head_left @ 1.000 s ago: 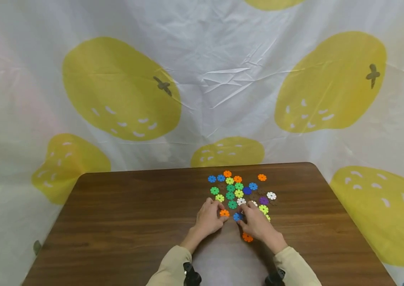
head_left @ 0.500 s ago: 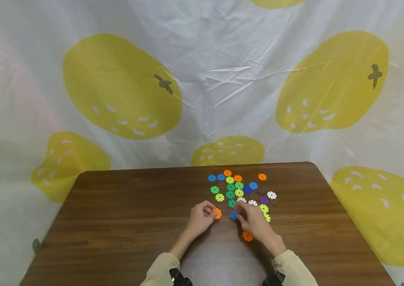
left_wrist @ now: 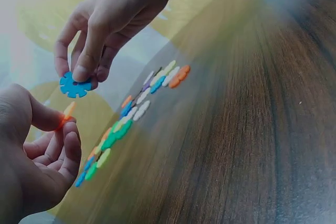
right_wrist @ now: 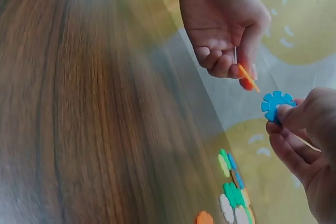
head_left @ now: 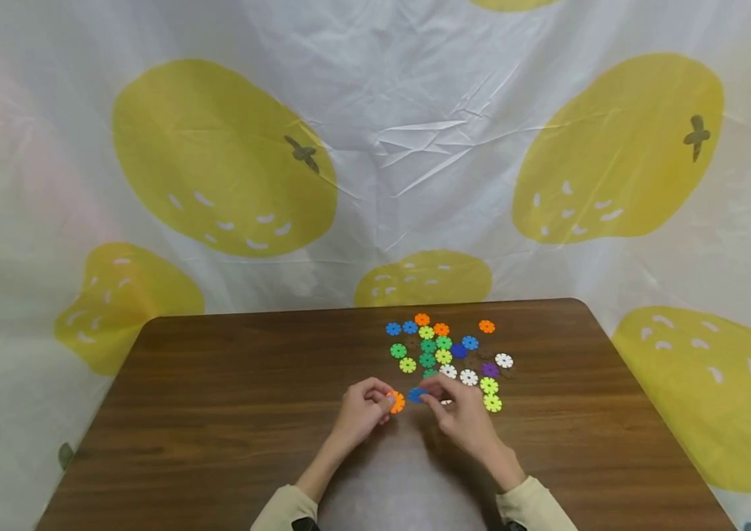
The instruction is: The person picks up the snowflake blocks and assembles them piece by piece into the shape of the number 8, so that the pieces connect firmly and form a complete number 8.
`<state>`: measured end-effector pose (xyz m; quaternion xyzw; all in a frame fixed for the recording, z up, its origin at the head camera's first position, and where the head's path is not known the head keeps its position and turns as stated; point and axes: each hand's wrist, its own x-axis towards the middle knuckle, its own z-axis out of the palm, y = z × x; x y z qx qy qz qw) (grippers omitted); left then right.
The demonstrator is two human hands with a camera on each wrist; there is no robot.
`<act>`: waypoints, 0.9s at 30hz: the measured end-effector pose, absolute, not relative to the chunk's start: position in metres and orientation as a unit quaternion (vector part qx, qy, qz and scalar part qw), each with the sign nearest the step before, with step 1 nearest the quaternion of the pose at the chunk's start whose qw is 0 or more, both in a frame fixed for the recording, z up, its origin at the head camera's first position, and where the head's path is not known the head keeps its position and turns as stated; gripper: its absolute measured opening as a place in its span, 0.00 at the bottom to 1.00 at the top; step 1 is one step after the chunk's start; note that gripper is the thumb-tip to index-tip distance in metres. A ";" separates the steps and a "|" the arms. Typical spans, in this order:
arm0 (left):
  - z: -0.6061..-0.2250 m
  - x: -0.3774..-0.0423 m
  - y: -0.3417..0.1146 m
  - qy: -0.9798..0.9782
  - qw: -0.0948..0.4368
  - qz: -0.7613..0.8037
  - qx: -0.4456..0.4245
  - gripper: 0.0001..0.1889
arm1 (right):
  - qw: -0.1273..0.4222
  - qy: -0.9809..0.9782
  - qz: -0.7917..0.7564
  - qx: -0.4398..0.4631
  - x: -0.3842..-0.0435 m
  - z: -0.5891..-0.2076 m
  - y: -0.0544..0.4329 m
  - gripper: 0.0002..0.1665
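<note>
Vs 1 s ago: both hands and their discs shifted left. Left hand (head_left: 357,411) grip pinches one orange disc (head_left: 398,402); right hand (head_left: 467,420) grip pinches one blue disc (head_left: 416,396); discs raised, near each other, apart. Brown wood-grain worktop (head_left: 229,428), yellow-patterned white cloth (head_left: 415,214) behind. Head view: five yellow-green discs (head_left: 493,403), one purple disc (head_left: 490,370).

Soft, diffuse light, pale glare on the near tabletop (head_left: 389,487), soft-edged shadows, hazy wrist views
</note>
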<state>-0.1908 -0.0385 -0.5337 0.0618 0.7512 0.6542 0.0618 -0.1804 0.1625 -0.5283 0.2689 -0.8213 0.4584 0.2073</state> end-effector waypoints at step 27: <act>-0.535 -0.181 -0.041 0.757 0.065 0.647 0.071 0.04 | 0.224 -0.804 0.454 0.313 -0.171 -0.539 0.153 0.17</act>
